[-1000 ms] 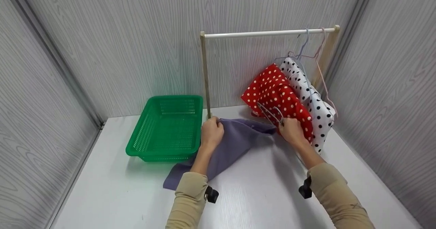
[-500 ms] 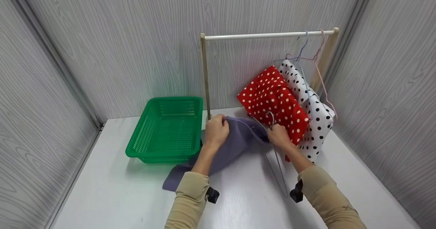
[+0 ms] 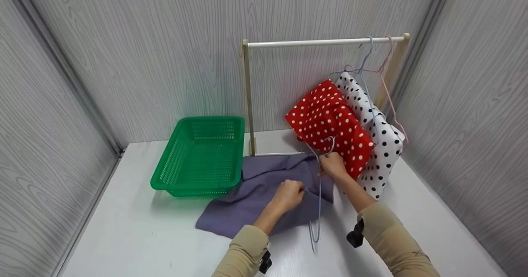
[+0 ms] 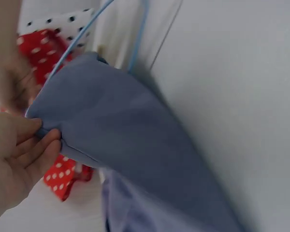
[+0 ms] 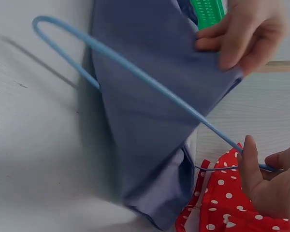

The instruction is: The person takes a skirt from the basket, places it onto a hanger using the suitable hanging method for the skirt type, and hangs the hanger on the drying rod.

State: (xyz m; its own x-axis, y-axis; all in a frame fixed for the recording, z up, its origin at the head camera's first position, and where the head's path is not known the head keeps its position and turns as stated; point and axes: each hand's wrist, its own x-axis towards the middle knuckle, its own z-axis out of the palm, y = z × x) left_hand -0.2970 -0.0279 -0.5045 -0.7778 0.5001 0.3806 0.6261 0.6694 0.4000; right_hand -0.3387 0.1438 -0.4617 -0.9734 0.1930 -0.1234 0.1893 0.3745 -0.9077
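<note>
My left hand (image 3: 288,195) pinches the edge of a purple-grey cloth (image 3: 264,190), which lies spread and creased over the table, its left part against the basket. In the left wrist view, the thumb and fingertips hold the seam of the cloth (image 4: 116,106). A thin light-blue wire hanger (image 3: 320,211) is gripped near its hook by my right hand (image 3: 332,164). One of its arms points down towards me. In the right wrist view, the hanger (image 5: 159,87) crosses in front of the cloth, while part of its lower wire disappears behind the fabric.
A green plastic basket (image 3: 194,187) stands at the left. Behind, a rack's white rail (image 3: 305,43) carries a blue and a pink hanger (image 3: 392,108) at its right end. Red polka-dot cloth (image 3: 330,116) and white dotted cloth (image 3: 385,145) hang there, close behind my right hand.
My left hand has moved right and towards me with the cloth's edge, spreading the cloth out. My right hand has come left with the hanger, which now hangs over the cloth.
</note>
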